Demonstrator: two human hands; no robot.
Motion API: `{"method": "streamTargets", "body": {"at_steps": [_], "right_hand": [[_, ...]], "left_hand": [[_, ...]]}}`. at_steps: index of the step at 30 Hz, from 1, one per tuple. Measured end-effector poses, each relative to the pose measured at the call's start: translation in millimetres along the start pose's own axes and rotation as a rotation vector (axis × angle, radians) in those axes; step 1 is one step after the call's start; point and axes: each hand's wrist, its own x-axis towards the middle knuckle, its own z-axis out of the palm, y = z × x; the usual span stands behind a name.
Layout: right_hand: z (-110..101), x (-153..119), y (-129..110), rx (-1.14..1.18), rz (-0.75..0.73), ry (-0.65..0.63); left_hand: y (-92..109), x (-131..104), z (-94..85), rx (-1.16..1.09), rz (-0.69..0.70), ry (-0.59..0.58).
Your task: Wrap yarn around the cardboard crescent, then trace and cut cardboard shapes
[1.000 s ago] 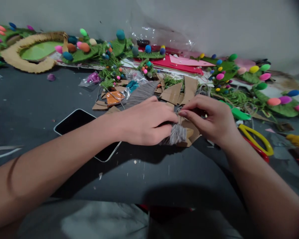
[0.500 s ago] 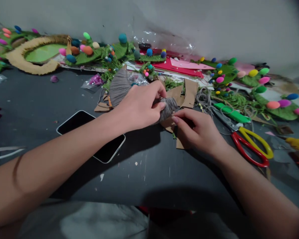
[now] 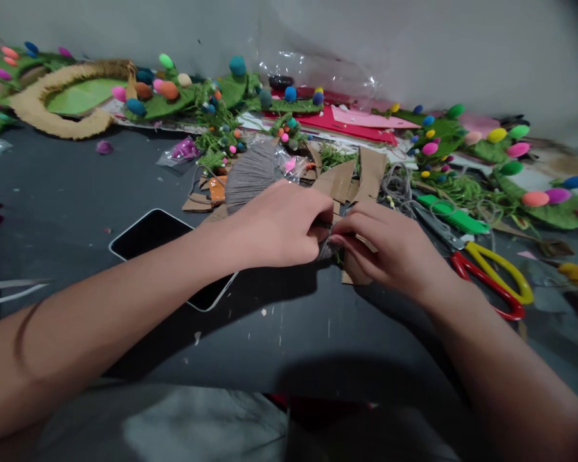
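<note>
A shape wrapped in grey yarn (image 3: 252, 174) extends from behind my left hand (image 3: 286, 224), whose curled fingers hold its narrower end. Close on the right, my right hand (image 3: 383, 247) pinches at that same end with thumb and forefinger; what lies between those fingertips is too small to make out. The two hands nearly touch, and they hide much of the wrapped end. Brown cardboard pieces (image 3: 336, 182) lie behind and beneath the hands.
A phone (image 3: 212, 293) lies partly under my left forearm. Scissors with red and yellow handles (image 3: 491, 282), a green comb (image 3: 450, 214) and tangled grey yarn (image 3: 395, 186) are at the right. Green leaves with coloured balls, a tan curved piece (image 3: 36, 109) and red sheets (image 3: 356, 125) line the back.
My left hand has shifted right and slightly down, with the grey-wrapped piece turned and moved the same way. Its narrow end is now mostly hidden between my hands.
</note>
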Motion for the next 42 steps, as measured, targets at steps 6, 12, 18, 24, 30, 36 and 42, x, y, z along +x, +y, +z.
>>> {"method": "streamTargets", "body": {"at_steps": [6, 12, 18, 24, 30, 36, 42], "right_hand": [[-7, 1, 2, 0.17, 0.029, 0.076], [-9, -1, 12, 0.586, 0.458, -0.009], [2, 0, 18, 0.815, 0.598, -0.015], [9, 2, 2, 0.546, 0.458, 0.125], [9, -3, -7, 0.298, 0.282, 0.028], [0, -3, -6, 0.074, 0.112, 0.023], [-6, -2, 2, -0.004, -0.008, 0.017]], "left_hand": [[0, 2, -10.6, -0.193, -0.003, -0.164], [-4, -1, -9.5, -0.392, -0.016, -0.184], [-4, -4, -7.5, -0.61, 0.048, -0.068], [-10, 5, -7.7, -0.459, -0.17, 0.267], [-19, 7, -0.5, -0.285, -0.256, 0.317], [-10, 1, -2.4, -0.085, -0.191, 0.177], [-3, -2, -5.8, -0.046, -0.108, -0.024]]}}
